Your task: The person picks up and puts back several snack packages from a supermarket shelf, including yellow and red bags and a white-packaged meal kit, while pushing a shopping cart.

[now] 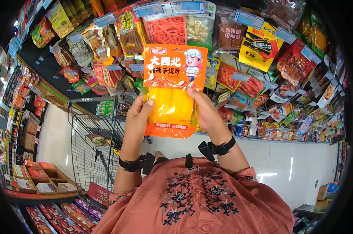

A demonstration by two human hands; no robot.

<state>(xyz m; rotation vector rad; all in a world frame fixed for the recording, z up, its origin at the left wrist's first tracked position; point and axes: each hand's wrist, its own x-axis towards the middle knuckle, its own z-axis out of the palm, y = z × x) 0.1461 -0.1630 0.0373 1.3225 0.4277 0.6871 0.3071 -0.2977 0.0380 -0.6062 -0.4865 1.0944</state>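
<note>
An orange and yellow snack packet (171, 102) is held upright in front of my chest, its printed face towards me. It bears writing and a cartoon chef above a clear window with flat yellow pieces behind it. My left hand (140, 112) grips its left edge, thumb on the front. On the opposite edge, my right hand (204, 108) pinches it the same way, the thumb just below the orange header. The fingers of both hands are mostly hidden behind the packet. Black straps with small devices circle both wrists.
A wire shopping cart (90, 140) stands at my left, with a packet (98, 142) inside. Ahead, a rack of hanging snack bags (164, 30) carries blue-white price tags (248, 20). Boxed goods fill a wooden display (44, 178) at lower left. Pale tiled floor (277, 163) extends right.
</note>
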